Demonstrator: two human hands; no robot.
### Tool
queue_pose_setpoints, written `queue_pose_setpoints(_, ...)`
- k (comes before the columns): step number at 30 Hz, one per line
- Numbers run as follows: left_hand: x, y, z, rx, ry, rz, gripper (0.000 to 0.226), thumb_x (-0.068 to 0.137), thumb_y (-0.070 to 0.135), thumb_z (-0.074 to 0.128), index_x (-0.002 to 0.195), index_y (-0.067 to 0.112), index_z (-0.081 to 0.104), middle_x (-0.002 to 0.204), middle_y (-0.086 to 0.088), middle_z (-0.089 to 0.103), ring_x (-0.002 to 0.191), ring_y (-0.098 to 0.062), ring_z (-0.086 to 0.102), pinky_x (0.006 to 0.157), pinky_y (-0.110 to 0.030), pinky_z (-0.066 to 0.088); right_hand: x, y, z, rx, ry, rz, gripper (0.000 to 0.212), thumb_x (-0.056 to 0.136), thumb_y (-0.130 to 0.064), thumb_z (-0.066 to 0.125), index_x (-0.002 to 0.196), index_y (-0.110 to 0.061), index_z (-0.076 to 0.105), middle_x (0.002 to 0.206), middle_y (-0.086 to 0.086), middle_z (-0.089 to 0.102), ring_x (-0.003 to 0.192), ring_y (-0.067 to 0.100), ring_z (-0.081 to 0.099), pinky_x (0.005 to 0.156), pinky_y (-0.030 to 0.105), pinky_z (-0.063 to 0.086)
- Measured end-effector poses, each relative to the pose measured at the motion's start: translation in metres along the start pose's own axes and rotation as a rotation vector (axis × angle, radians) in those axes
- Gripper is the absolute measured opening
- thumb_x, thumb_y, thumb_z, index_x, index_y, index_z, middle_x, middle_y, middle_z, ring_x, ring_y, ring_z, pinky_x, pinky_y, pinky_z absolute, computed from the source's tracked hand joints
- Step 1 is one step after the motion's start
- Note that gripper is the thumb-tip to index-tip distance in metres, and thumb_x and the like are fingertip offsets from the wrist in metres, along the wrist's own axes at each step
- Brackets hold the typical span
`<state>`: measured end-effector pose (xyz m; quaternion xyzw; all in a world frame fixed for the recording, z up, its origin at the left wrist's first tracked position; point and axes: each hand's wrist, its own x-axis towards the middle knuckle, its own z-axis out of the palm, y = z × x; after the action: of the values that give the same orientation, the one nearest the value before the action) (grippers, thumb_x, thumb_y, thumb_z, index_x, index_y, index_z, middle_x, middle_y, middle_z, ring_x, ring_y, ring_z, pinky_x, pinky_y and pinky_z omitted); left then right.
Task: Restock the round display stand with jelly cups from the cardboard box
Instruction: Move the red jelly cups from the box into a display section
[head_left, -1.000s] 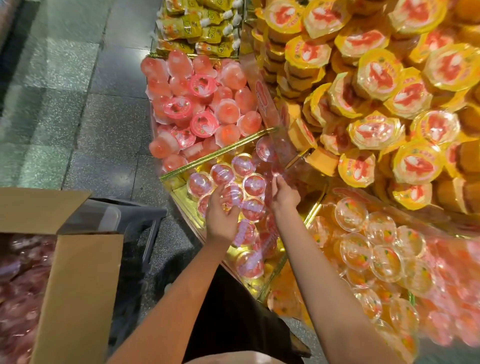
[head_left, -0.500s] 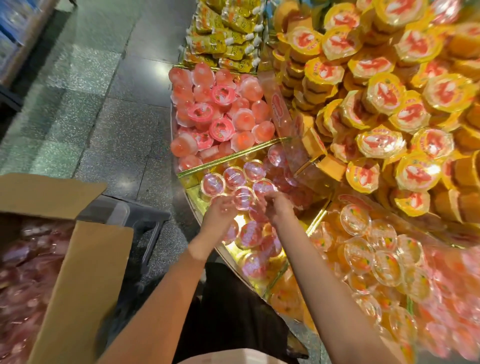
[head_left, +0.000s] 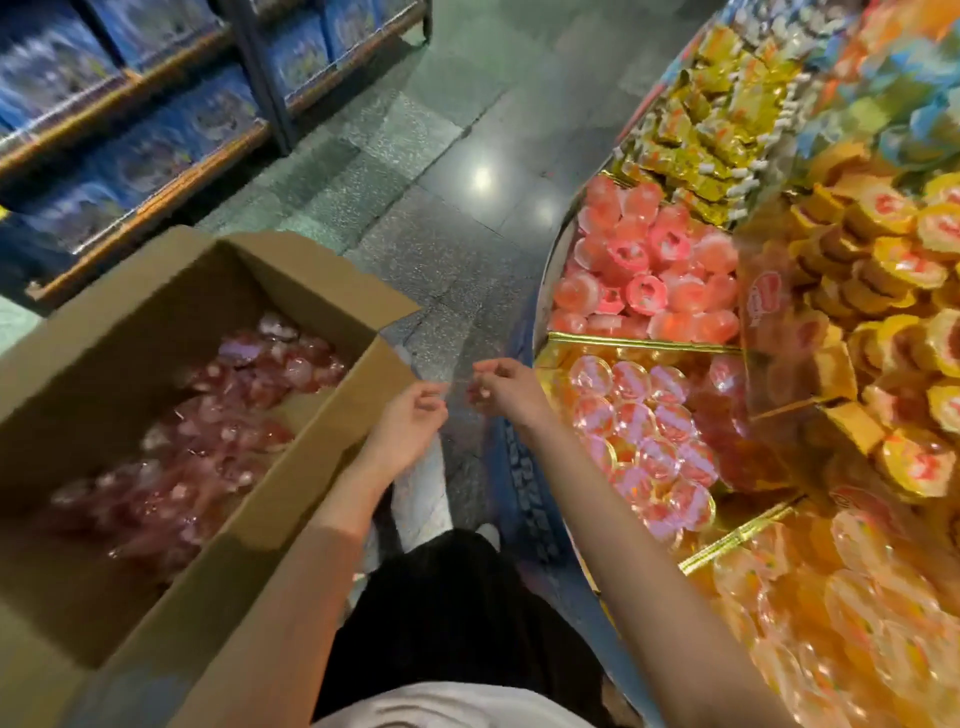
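Both hands are now leaving the stand (head_left: 540, 312) and swinging back toward the box (head_left: 291, 467): the left hand (head_left: 410, 415) and right hand (head_left: 506, 387) are hanging loosely curled, holding nothing. The last cups (head_left: 644, 431) are lying placed in their tray; more are waiting in the box.

The cardboard box (head_left: 291, 499) is plain brown corrugated board, matt, with a ragged torn edge on its far flap, and the jelly cups (head_left: 208, 415) inside it are clear glossy plastic that catches the light. On the round display stand (head_left: 644, 340) the dividers are shiny gold-coloured strips, the clear-lidded cups (head_left: 641, 421) between them are glossy see-through plastic with film lids, and the yellow pouches (head_left: 711, 135) behind look like crinkled foil. The floor (head_left: 447, 171) is polished speckled stone, smooth enough to mirror a ceiling light.
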<state>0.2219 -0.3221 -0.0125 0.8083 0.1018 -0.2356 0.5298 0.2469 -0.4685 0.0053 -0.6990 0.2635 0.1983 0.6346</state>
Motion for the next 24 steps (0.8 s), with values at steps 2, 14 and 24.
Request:
queue_pose_setpoints(2, -0.015, -0.024, -0.034, -0.013, 0.060, -0.014, 0.029, 0.092, -0.001, 0.056, 0.121, 0.002, 0.056, 0.092, -0.004, 0.057, 0.077, -0.012, 0.053, 0.065, -0.007, 0.039, -0.007, -0.001, 0.044, -0.132, -0.111, -0.025, 0.015, 0.089, 0.002, 0.057, 0.100, -0.009, 0.057, 0.077, 0.007, 0.061, 0.052, 0.005, 0.059, 0.050, 0.018, 0.046)
queue_pose_setpoints(14, -0.096, -0.193, -0.165, -0.206, 0.514, -0.336, 0.030, 0.090, 0.002, 0.056, 0.118, 0.009, 0.063, 0.106, -0.007, 0.066, 0.107, -0.026, 0.061, 0.093, -0.029, 0.044, -0.020, 0.022, 0.257, -0.767, -0.456, -0.115, 0.027, 0.084, -0.003, 0.065, 0.111, -0.004, 0.061, 0.083, 0.008, 0.059, 0.075, 0.023, 0.059, 0.072, 0.039, 0.051)
queue_pose_setpoints(24, -0.111, -0.289, -0.190, -0.253, 0.746, -0.494, 0.028, 0.091, 0.005, 0.058, 0.118, 0.011, 0.064, 0.115, -0.002, 0.066, 0.101, -0.017, 0.061, 0.090, -0.022, 0.043, 0.048, 0.082, 0.359, -1.142, -0.699, 0.023, 0.045, 0.084, -0.010, 0.071, 0.126, -0.005, 0.055, 0.111, 0.007, 0.065, 0.090, 0.018, 0.060, 0.074, 0.022, 0.048)
